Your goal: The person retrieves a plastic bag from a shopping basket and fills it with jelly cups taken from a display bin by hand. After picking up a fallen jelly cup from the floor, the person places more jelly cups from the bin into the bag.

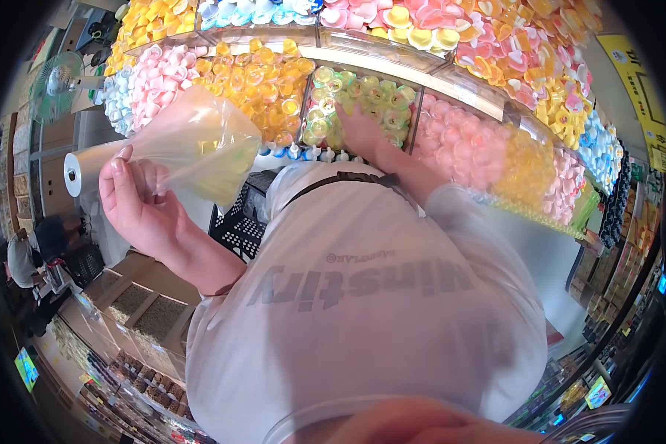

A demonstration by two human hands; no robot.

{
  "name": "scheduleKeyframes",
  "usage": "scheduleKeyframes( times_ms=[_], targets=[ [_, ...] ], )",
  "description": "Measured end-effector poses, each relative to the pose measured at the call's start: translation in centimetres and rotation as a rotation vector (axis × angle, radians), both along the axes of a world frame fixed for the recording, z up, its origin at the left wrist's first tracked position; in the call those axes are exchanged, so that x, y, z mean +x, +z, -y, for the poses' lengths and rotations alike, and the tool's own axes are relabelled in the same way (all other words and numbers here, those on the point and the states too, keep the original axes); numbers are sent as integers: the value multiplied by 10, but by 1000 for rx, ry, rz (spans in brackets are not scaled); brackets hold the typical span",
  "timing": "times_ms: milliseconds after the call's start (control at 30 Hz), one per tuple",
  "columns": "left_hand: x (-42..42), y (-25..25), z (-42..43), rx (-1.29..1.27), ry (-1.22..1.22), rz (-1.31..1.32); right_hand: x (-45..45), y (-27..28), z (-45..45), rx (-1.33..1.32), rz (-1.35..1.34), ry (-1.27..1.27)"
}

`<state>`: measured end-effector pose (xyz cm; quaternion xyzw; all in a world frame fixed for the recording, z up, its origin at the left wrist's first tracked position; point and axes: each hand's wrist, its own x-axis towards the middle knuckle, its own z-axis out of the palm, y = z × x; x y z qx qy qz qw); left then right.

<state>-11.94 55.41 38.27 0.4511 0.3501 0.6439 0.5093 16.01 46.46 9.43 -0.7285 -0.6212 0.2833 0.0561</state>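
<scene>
My left hand (137, 196) is closed, its thumb and fingers pinching a clear plastic bag (207, 140). The bag hangs out to the right, and yellow-green pieces show faintly through its lower part. Just left of this hand is a white bag roll (89, 172). My right hand (362, 132) reaches into a bin of green jelly cups (331, 96), touching the cups. Its fingertips are small and partly lost among them, so their grip is unclear.
Orange jelly cups (255, 89) fill the bin to the left, pink jelly cups (451, 137) the one to the right. Above is a tier of colourful sweets (414, 22). A black basket (240, 226) is below the bag. A green fan (55, 85) and another person (26, 259) are at left.
</scene>
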Motion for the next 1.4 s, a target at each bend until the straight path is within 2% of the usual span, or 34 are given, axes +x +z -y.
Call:
scheduleKeyframes(
  times_ms=[100,167,300,367,500,567,767,900,967,1000,1033,1067,1100,1200,1267,1300,1367,1400],
  targets=[
    [-4,-2,2,-4,15,5,4,-5,0,-87,-20,27],
    [-1,-2,6,-20,63,-13,9,-13,10,59,48,91],
    [4,-4,8,-72,107,-21,11,9,5,42,117,223],
    [5,-6,8,-74,83,-17,7,30,-1,-69,-50,-27],
    [7,-6,9,-73,63,-21,9,9,-7,6,-144,-55],
    [9,-5,10,-78,53,-16,10,-12,-15,163,-163,-46],
    [11,-5,12,-80,65,-23,16,-19,-38,71,-175,-7],
    [8,-9,11,-70,30,-1,17,-32,-33,156,-230,-3],
    [3,-12,11,-65,15,3,18,-51,-26,467,-234,-2],
    [0,-12,11,-75,-31,19,20,-42,-25,466,-235,0],
    [-1,-13,10,-85,-79,34,22,-21,-26,349,-233,-60],
    [0,-13,11,-87,-81,33,22,-10,-24,231,-230,-122],
    [4,-13,10,-86,-48,27,24,-11,-22,229,-229,-128],
    [6,-15,8,-79,-31,28,28,-24,-21,292,-236,-190],
    [6,-16,8,-74,-40,30,27,-37,-22,534,-187,-204],
    [6,-16,8,-74,-47,28,25,-31,-23,534,-187,-203],
    [9,-15,7,-68,-48,28,26,-19,-28,84,-1286,-897],
    [11,-15,8,-91,-25,-5,28,-1,-27,82,-1287,-890]
  ],
)
